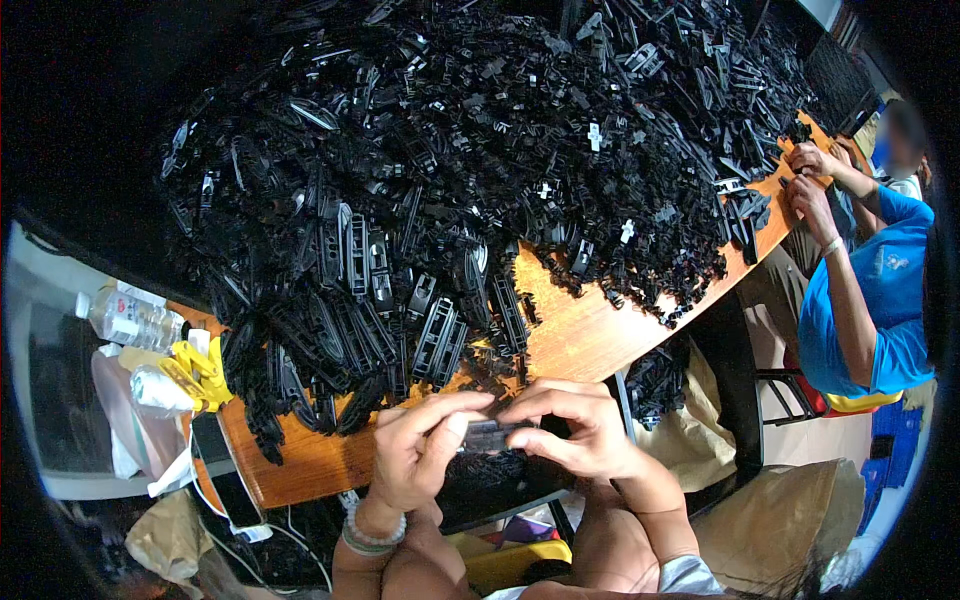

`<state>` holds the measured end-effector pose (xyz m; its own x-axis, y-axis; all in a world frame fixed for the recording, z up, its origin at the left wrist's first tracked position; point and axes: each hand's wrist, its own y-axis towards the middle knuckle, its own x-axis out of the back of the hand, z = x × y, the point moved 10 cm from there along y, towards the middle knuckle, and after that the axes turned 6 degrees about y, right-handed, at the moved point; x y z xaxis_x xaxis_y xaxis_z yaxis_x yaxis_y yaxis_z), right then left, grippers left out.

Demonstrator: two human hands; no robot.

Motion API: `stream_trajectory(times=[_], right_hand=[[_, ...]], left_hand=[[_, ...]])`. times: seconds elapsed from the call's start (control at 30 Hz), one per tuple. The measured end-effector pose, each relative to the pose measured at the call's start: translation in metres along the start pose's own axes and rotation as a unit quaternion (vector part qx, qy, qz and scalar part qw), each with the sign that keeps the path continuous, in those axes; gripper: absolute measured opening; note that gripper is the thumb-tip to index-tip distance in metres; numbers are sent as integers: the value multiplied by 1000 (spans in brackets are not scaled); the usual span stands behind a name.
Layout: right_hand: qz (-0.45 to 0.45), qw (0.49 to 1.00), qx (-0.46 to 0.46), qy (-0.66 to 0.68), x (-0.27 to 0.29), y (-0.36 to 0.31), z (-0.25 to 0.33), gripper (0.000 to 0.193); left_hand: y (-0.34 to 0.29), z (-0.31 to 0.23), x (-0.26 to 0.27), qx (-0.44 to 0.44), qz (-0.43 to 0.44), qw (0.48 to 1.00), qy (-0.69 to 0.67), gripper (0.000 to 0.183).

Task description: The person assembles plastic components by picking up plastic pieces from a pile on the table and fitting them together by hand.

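Between my two hands is a small black plastic part (pixel 485 437), held just off the table's near edge. My left hand (pixel 420 445), with a beaded bracelet at the wrist, pinches its left end between thumb and fingers. On the right end, the thumb and fingers of my right hand (pixel 575 425) close in the same way. The fingers hide much of the part, so its exact kind does not show. Beyond my hands a large heap of black plastic parts (pixel 440 180) covers most of the wooden table (pixel 600 335), with long slotted pieces (pixel 440 340) closest to me.
At the left lie a clear plastic bottle (pixel 130 318) and yellow gloves (pixel 200 370). A co-worker in a blue shirt (pixel 870 290) handles parts at the table's right side. Brown paper sacks (pixel 790 520) stand low at the right, and white cables (pixel 285 535) hang at the lower left.
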<state>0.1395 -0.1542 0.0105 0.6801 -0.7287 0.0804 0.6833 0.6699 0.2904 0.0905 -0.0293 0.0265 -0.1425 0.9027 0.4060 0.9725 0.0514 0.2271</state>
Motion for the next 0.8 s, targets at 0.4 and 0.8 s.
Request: stream_trajectory(times=[0.4,0.8], right_hand=[[-178,880,-35,-439,48,33,-25,17],[-159,985,-27,63,32,11,-17,23]], left_hand=[[30,12,22,-6,-149,882,448,23],[10,35,0,89,-111,981,-128,25]])
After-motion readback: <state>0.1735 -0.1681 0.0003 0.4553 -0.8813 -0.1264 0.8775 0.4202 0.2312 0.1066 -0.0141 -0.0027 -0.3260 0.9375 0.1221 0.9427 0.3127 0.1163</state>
